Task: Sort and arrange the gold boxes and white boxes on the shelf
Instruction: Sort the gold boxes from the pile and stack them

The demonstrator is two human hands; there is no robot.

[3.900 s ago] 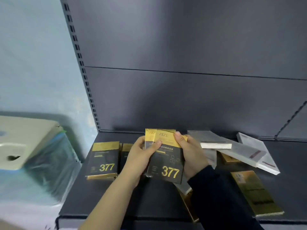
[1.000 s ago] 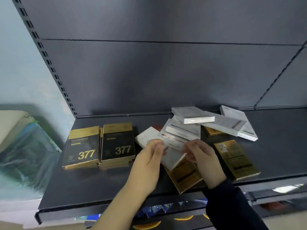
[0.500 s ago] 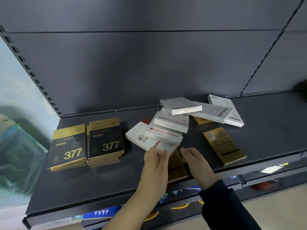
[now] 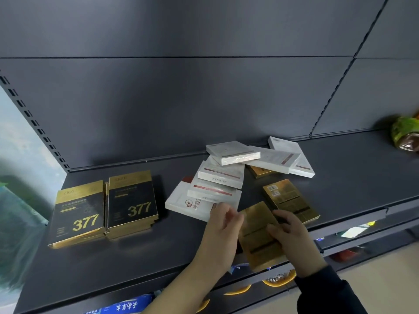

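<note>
You are lifting a face-down gold box (image 4: 256, 232) at the front edge of the shelf (image 4: 362, 173). Your right hand (image 4: 292, 236) is gripping the box's right side with curled fingers. Your left hand (image 4: 223, 232) is lying against its left side, and I cannot tell whether it has hold.

Well off to the left of your left hand, two gold stacks (image 4: 132, 205) are sitting squared side by side. Just beyond your hands, the white boxes (image 4: 217, 182) are lying jumbled. A second gold box (image 4: 291, 200) and a buried gold box (image 4: 260, 172) are waiting among them, so I judge the sorting roughly half done.

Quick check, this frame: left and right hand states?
Left hand: blurred, at the left edge of the gold box; grip cannot be told.
Right hand: holding the gold box.
</note>
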